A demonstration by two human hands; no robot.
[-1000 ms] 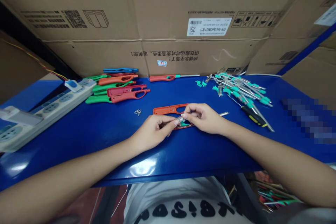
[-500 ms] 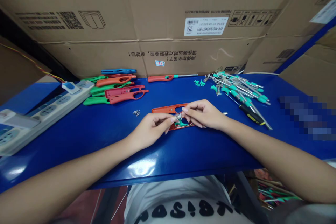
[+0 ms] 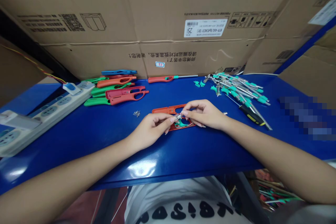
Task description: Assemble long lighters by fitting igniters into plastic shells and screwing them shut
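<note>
My left hand [image 3: 151, 127] pinches a small silvery part [image 3: 178, 116] between thumb and fingertips, just above an opened orange lighter casing [image 3: 161, 110] on the blue table. Thumb and forefinger of my right hand [image 3: 206, 114] close at the other end of that part, where a thin pale wire seems to run; its exact hold is partly hidden. Below the fingers, a teal trigger piece [image 3: 181, 123] and a looped thin wire rest in the near half of the casing. The tip of a metal tube [image 3: 225, 113] shows to the right of my right hand.
Coloured lighter casings [image 3: 126, 96] pile at the back left, beside a white power strip [image 3: 49, 110]. Small screws [image 3: 136, 113] lie nearer. An assembled orange lighter [image 3: 161, 79] lies behind. At right are metal tubes with teal parts [image 3: 238, 91] and a yellow-black screwdriver [image 3: 252, 114].
Both hands stay in nearly the same place, still at the silvery part. The right fingertips have shifted very slightly, and the whole view has moved a little.
</note>
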